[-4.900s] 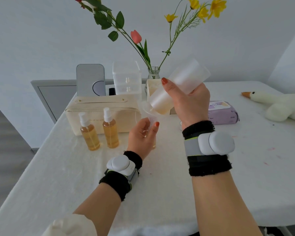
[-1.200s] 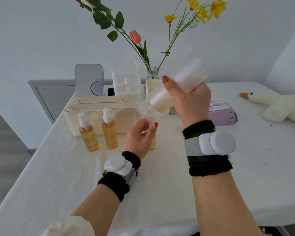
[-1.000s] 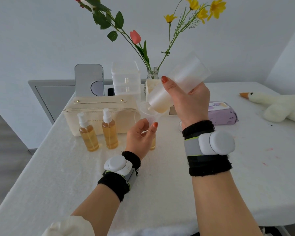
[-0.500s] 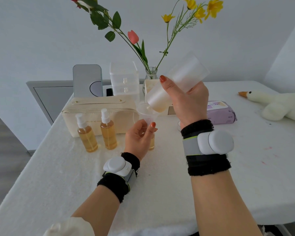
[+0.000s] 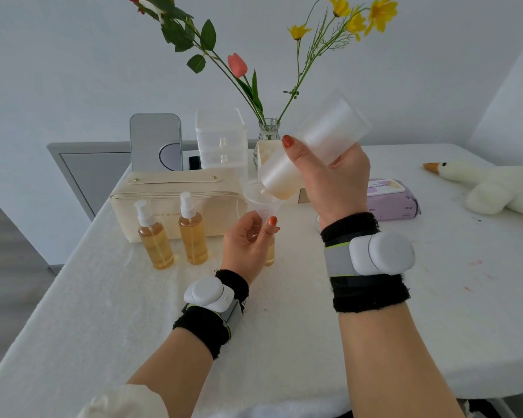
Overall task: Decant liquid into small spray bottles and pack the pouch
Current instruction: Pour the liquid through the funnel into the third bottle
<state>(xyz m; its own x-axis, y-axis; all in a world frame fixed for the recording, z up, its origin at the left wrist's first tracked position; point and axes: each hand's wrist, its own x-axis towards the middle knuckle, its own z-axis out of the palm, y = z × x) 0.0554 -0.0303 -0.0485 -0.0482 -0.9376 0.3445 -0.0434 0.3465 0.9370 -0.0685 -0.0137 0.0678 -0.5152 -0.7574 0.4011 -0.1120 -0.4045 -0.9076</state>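
My right hand (image 5: pixel 332 182) grips a large frosted bottle (image 5: pixel 314 146), tilted mouth-down over a clear funnel (image 5: pixel 258 199). A little amber liquid sits at the bottle's lower end. My left hand (image 5: pixel 248 241) pinches the funnel's stem and wraps a small bottle (image 5: pixel 270 253) standing on the table; only its amber lower edge shows. Two small spray bottles (image 5: pixel 154 236) (image 5: pixel 192 230) with white pumps, filled with amber liquid, stand to the left. Behind them lies the cream zip pouch (image 5: pixel 175 196).
At the back stand a grey mirror-like panel (image 5: pixel 156 143), a clear drawer box (image 5: pixel 221 143) and a glass vase (image 5: pixel 267 134) with flowers. A purple wipes pack (image 5: pixel 390 200) and a white plush goose (image 5: pixel 492 185) lie to the right. The white-clothed table (image 5: pixel 133 312) ends close on the left.
Both hands hold nearly the same pose. The big bottle stays tilted over the funnel, and the amber level in the small bottle has risen since the earliest frame.
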